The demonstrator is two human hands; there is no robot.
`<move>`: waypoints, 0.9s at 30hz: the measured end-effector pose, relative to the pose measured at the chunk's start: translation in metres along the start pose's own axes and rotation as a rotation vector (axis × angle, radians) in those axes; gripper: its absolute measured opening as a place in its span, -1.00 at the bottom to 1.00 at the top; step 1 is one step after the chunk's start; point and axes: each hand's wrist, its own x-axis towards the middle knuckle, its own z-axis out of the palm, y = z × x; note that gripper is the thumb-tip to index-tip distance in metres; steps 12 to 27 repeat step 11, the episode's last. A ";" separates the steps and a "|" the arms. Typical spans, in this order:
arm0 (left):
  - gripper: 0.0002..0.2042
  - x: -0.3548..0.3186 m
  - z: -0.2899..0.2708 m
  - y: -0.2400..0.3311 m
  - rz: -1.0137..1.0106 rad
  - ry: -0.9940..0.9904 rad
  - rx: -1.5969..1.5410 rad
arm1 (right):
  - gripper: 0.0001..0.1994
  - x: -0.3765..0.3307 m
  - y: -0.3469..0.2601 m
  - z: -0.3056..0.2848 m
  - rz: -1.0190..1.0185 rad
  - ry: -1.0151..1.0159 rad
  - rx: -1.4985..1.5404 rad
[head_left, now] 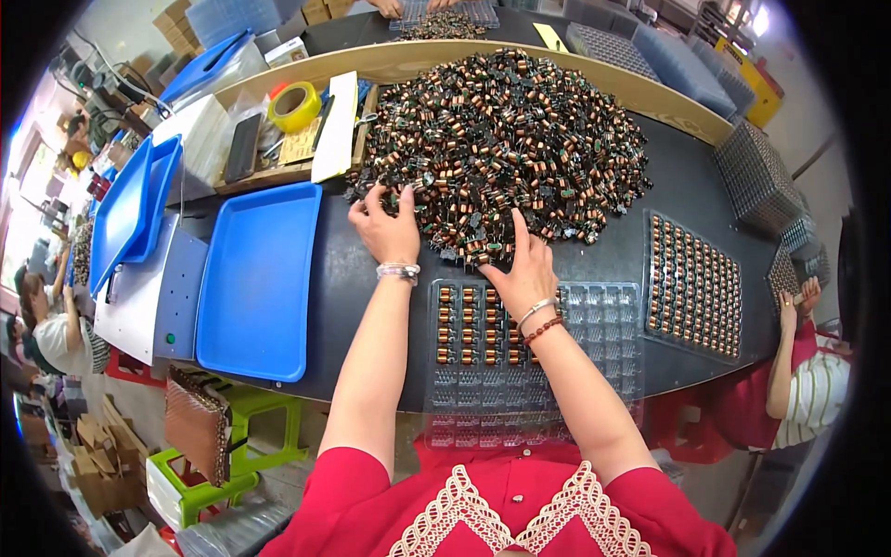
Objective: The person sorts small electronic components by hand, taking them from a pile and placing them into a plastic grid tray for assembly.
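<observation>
A big heap of small copper-wound coils (506,139) with black and green parts covers the middle of the dark table. At its lower left edge my left hand (386,230) touches the coils, fingers bent and apart. My right hand (526,276) is at the heap's front edge, thumb and forefinger spread on either side of some coils; no coil shows clearly held in either hand. Beneath my right wrist lies a clear plastic tray (594,371) of small pockets. Several rows at its left hold coils; the forearm hides part of it.
A blue tray (255,288) lies left of my arms. Behind it, a wooden box (278,174) holds yellow tape (294,106) and a dark phone-like slab (243,147). A coil-filled tray (693,286) sits at right, near stacked trays (759,176). A wooden rail (650,86) backs the heap.
</observation>
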 end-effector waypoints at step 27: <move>-0.90 0.005 -0.016 -0.013 0.278 -0.037 -0.125 | -0.53 0.022 0.030 0.008 -0.129 0.047 0.406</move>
